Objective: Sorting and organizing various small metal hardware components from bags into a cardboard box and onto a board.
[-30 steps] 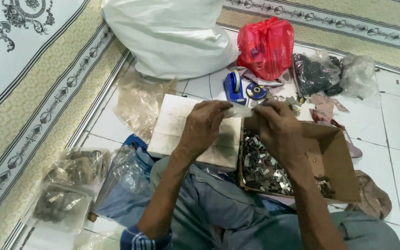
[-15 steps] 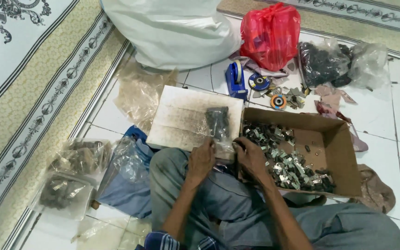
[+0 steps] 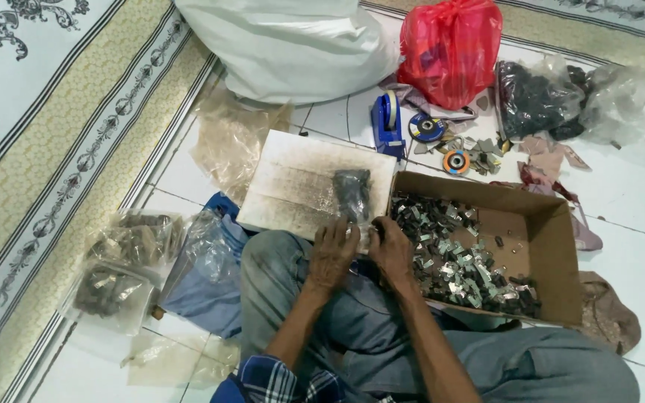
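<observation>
White floor tiles, patterned carpet (image 3: 46,127) along the left edge. You sit cross-legged; worn white board (image 3: 300,183) lies at your knees, cardboard box (image 3: 554,246) of small metal clips (image 3: 449,257) touches its right edge.

Your left hand (image 3: 331,254) and right hand (image 3: 392,250) meet at the board's near edge, fingers curled narrowly round something small. What it is, can't tell. Small filled plastic bag (image 3: 352,194) lies on the board just beyond your fingertips.

Step, as judged: bagging or sorting clips. Next move likely calls for a fine pinch, with the box in reach.

Far side: white sack (image 3: 293,45), red bag (image 3: 449,48), blue tape dispenser (image 3: 387,123). Filled clear bags (image 3: 125,261) at left.
</observation>
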